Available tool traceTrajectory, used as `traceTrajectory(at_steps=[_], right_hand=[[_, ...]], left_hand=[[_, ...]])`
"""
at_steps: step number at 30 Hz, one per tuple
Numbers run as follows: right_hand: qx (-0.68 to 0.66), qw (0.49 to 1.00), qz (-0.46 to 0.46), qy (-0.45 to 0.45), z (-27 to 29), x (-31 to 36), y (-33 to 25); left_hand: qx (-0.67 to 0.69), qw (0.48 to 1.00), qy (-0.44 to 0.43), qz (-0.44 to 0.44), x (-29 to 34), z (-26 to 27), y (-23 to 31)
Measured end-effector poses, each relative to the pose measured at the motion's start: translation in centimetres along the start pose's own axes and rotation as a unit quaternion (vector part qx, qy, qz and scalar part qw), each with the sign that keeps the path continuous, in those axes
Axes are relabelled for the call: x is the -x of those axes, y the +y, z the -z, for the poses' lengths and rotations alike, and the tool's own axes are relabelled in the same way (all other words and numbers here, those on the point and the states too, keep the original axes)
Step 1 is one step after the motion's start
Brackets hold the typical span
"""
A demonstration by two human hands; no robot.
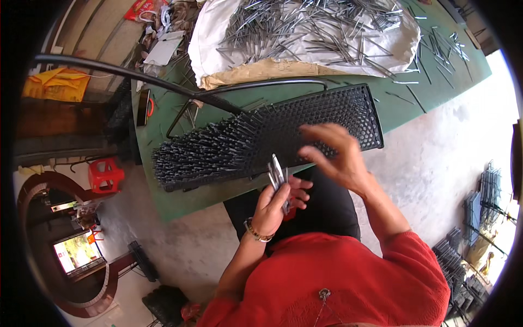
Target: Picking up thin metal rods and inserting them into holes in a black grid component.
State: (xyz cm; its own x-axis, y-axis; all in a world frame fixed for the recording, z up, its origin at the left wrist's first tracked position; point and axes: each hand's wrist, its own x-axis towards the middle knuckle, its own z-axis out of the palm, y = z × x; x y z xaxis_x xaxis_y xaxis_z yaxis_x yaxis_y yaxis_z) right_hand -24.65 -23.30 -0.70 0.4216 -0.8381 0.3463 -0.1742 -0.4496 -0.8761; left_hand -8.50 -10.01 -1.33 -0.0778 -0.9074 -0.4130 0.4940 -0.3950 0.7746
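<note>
A small bunch of thin grey metal rods (276,170) stands up out of my left hand (271,206), whose thumb presses them against the fingers. My right hand (342,155) hovers over the right half of a long black perforated rack (327,110), thumb and fingers apart. Nothing shows between them, though the hand is slightly blurred. Rows of holes cover the rack. Its left part is packed with upright dark rods (210,148), while the holes to the right are bare. A bent black bar (158,82) reaches over the rack from the upper left.
Beyond the rack, a white sheet (210,46) bears a heap of loose rods (305,30). More rods lie scattered on the green table (392,117). A phone (143,107) rests at the table's left edge. A red stool (106,175) stands on the floor to the left.
</note>
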Motion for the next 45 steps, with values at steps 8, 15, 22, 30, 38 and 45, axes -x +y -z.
traceTrajectory(at_steps=[8, 15, 22, 30, 38, 45], right_hand=[[-0.232, 0.942, -0.205, -0.125, -2.7, -0.9, -1.2], [-0.131, 0.941, -0.246, -0.191, -3.1, -1.5, -0.8], [-0.077, 0.995, -0.057, 0.041, -2.3, -5.9, -3.5], [0.114, 0.954, 0.242, 0.137, -5.9, -9.2, -0.7], [0.121, 0.968, 0.21, 0.068, -7.0, -9.5, 1.0], [0.175, 0.961, 0.212, 0.004, -7.8, -9.3, 2.0]], left_hand=[[0.016, 0.998, -0.042, -0.043, -2.0, 0.0, 0.2], [0.078, 0.996, -0.005, -0.036, -2.2, 0.9, -0.4], [0.117, 0.993, 0.006, -0.011, -2.0, 2.0, -0.7], [0.141, 0.989, 0.005, 0.036, -2.7, 1.8, -1.1], [0.156, 0.987, -0.005, 0.032, -2.0, 2.2, -1.6], [0.121, 0.992, 0.004, 0.021, -2.0, 2.2, -1.6]])
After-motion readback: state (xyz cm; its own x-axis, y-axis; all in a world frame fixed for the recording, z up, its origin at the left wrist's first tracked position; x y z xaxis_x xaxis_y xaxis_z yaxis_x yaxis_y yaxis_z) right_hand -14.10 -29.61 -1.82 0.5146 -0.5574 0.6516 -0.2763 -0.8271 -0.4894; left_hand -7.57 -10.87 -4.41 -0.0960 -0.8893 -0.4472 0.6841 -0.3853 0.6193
